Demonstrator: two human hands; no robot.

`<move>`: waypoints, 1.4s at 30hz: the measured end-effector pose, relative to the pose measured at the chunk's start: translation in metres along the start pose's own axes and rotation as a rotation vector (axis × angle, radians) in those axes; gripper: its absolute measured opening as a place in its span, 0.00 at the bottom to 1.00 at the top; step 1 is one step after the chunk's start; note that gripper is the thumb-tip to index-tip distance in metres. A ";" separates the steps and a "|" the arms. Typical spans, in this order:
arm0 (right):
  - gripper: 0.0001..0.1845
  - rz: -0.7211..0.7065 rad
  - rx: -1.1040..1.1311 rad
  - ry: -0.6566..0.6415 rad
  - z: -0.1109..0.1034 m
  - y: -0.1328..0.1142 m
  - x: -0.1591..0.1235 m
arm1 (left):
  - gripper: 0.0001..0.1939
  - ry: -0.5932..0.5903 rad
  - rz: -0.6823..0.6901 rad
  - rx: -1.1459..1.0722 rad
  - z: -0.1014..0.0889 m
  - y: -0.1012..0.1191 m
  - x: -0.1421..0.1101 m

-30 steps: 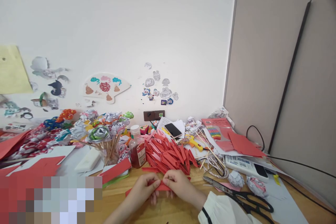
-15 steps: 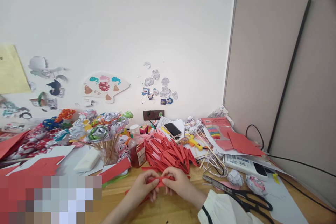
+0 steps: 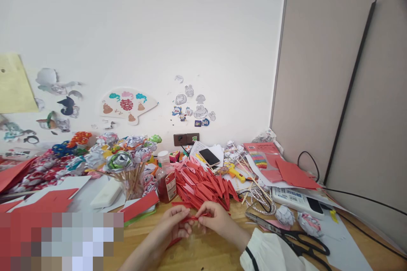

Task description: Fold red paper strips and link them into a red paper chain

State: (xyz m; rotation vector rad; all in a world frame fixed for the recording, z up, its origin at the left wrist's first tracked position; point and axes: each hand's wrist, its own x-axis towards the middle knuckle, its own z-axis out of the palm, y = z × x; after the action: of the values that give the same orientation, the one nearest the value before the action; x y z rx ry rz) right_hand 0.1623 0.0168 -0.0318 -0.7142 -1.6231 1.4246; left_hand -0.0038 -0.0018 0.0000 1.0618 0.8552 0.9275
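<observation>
At the front of the wooden table (image 3: 219,250), there's the action, and I'm following it from afar: a narrow red paper strip (image 3: 193,219) sits between two hands, held just above the wood! The right hand (image 3: 212,219) has its end pinched between thumb and forefinger; the left hand (image 3: 177,225) curls around the other side, and whether its thumb presses down I cannot tell. Under that left hand I spot another red piece (image 3: 174,242), partly hidden. Right behind the fingers, look, a heap of folded red paper (image 3: 203,184), with a bottle (image 3: 165,186) just beside it on the left! Over by the right sleeve (image 3: 265,250) lie black-handled scissors (image 3: 281,232), open or closed I can't make out, near a looped bead string (image 3: 260,201)
</observation>
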 end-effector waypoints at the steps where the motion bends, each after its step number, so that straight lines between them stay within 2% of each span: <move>1: 0.14 -0.006 -0.005 -0.011 0.000 -0.001 -0.001 | 0.15 0.015 0.015 0.048 0.000 -0.001 0.001; 7: 0.15 0.021 -0.069 0.016 -0.001 0.003 0.000 | 0.16 -0.008 0.127 0.435 -0.001 -0.011 0.008; 10: 0.15 0.102 -0.113 -0.062 -0.001 0.009 0.001 | 0.15 0.015 0.184 0.496 -0.002 -0.014 0.010; 13: 0.13 0.131 -0.173 -0.108 0.000 0.013 0.002 | 0.16 0.057 0.161 0.458 -0.002 -0.011 0.010; 18: 0.12 0.076 -0.194 -0.012 -0.001 0.011 0.003 | 0.20 0.159 0.153 0.365 -0.005 0.001 0.009; 22: 0.11 0.092 -0.232 0.026 -0.002 0.008 0.003 | 0.23 0.230 0.155 0.335 -0.008 0.000 0.012; 26: 0.11 0.079 -0.251 0.044 -0.001 0.007 0.001 | 0.25 0.155 0.081 0.302 -0.007 -0.007 0.015; 29: 0.13 0.085 -0.231 0.011 0.001 0.006 0.000 | 0.24 0.094 0.036 0.315 -0.005 -0.008 0.014; 35: 0.20 0.060 -0.293 -0.035 -0.002 -0.004 -0.002 | 0.24 0.154 0.060 0.358 -0.002 -0.002 0.010; 42: 0.24 0.056 -0.371 0.045 -0.011 -0.008 -0.001 | 0.22 0.154 0.095 0.318 -0.011 0.001 0.010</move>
State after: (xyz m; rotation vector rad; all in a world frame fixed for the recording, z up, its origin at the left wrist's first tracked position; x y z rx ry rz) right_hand 0.1735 0.0198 -0.0242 -1.0010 -1.8663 1.1451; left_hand -0.0099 0.0114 -0.0036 1.3254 1.1141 0.9825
